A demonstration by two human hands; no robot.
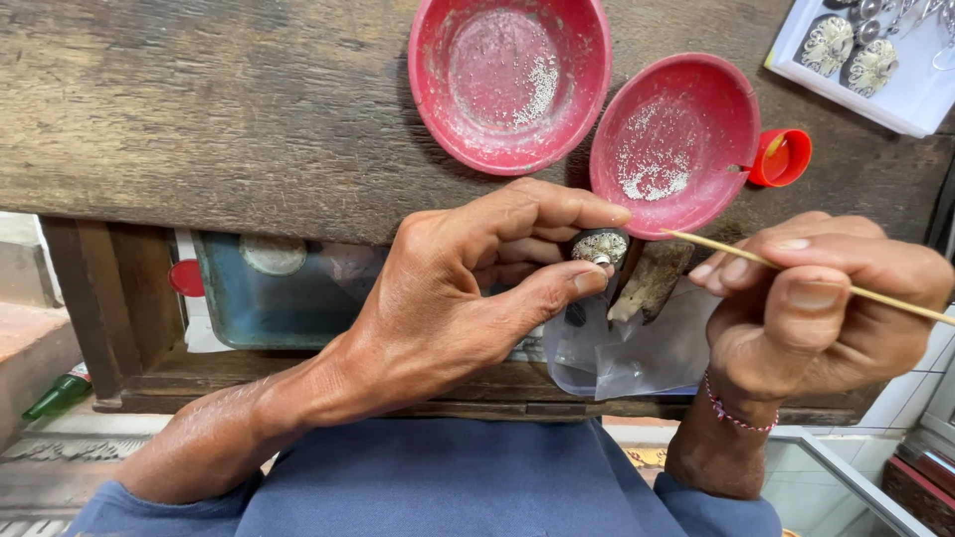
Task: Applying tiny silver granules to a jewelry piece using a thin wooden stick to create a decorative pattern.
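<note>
Red bowls [509, 85] and [676, 139] are sitting on the wooden bench [199, 109], holding pale granules. The left hand [448, 298] is pinching a small silver ornament [599, 249] below them, while the right hand [816, 308] is gripping a thin stick [736, 253] between closed fingers.

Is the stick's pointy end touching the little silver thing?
Apart. The head view shows the thin stick ending near the red bowl, with a gap before the silver piece.

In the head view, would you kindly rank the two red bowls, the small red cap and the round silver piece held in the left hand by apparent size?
1. Left red bowl
2. Right red bowl, slightly smaller, though its tilt makes this unsure
3. Small red cap
4. Silver piece in the left hand, close to the cap in size
</note>
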